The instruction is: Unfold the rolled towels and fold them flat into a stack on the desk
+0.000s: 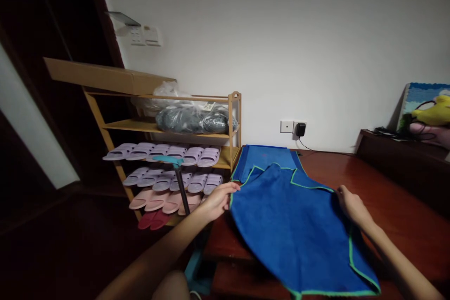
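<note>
Blue cloth point(298, 239) with a green border is filling much of my near view, spreading over the near edge of the tabletop point(397, 206). My left hand point(217, 202) is pinching its upper left edge, the fingers closing over the border. My right hand point(351, 204) is gripping the opposite edge with curled fingers, though I am not seeing the tips clearly. Both hands are standing well apart, holding the cloth stretched between them.

Beyond my left forearm, a dark pole point(182, 190) with a teal top is rising and partly blocking my view of the slippers behind it. Past the cloth, a second blue cloth point(270, 155) is lying on the tabletop near the wall point(316, 47), the first one overlapping its front.

To the left, a wooden rack point(135, 125) is carrying lilac slippers point(168, 178) in two rows, with pink slippers point(172, 200) and red slippers point(153, 220) sitting below. Higher up, a clear plastic bag point(195, 119) is holding grey contents that I am not able to identify. A cardboard box point(105, 75) is resting on top, its inside hiding from me.

Farther right, a black adapter point(300, 129) is jutting from the wall, its cable point(311, 150) trailing along the tabletop's back edge.
</note>
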The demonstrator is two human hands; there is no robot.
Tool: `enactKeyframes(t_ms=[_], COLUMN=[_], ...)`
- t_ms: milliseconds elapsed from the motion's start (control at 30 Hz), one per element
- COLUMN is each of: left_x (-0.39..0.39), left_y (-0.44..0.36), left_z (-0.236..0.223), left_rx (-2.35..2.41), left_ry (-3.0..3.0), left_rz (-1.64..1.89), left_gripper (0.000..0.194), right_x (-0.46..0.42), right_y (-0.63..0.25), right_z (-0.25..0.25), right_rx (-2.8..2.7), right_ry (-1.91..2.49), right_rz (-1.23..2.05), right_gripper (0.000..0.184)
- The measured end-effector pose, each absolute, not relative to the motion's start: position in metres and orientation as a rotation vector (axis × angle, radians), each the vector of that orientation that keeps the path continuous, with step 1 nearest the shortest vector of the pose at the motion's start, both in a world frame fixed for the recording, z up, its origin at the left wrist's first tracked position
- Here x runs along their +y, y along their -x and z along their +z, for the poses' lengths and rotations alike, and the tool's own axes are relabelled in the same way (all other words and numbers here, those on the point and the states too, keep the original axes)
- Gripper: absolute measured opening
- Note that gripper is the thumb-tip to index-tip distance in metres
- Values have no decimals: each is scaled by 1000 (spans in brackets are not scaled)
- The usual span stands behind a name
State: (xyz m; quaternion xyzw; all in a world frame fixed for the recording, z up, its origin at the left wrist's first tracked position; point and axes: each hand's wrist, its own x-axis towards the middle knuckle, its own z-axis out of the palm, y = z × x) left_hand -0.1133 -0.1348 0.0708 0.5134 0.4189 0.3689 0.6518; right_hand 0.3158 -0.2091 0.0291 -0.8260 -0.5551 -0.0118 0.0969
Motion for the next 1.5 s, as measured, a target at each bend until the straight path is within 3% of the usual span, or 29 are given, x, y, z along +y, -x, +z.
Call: enactKeyframes(t_ms=[233, 333, 500, 633, 767, 967, 1100, 1267, 1500], left_x=[-140, -133, -96, -51, -18, 2, 6, 4, 1], left_y=[174, 179, 139, 89, 61, 54, 54, 69, 96], left_z=[63, 64, 70, 72, 65, 46, 45, 66, 104], left_rx=[1160, 1251, 1356, 1316, 1335, 1336, 1337, 1410, 1569], left_ry=[-1480, -1898, -2500, -2611, -2649, -2685, -2678, -2596, -2436], left_rz=[671, 522, 755, 706, 620, 516, 549, 678, 808], left_gripper=[18, 10, 19, 24, 21, 10, 5, 8, 11], right_x=[-225, -224, -195, -170, -157, -160, -161, -164, -169], right_y=[-362, -365, -328, -282, -265, -286, -321, -379, -421], right_z=[11, 12, 21, 21, 17, 18, 30, 50, 53], right_rx=[-1586, -1637, -1951, -2092, -2084, -2088, -1804, -1371, -1070], right_ry=[2534, 2512, 2226, 2098, 2099, 1986, 2028, 2047, 1743], right_rz=[16, -45, -184, -303, -337, -160, -66, 231, 713], right_gripper=[37, 37, 34, 43, 31, 27, 29, 29, 22])
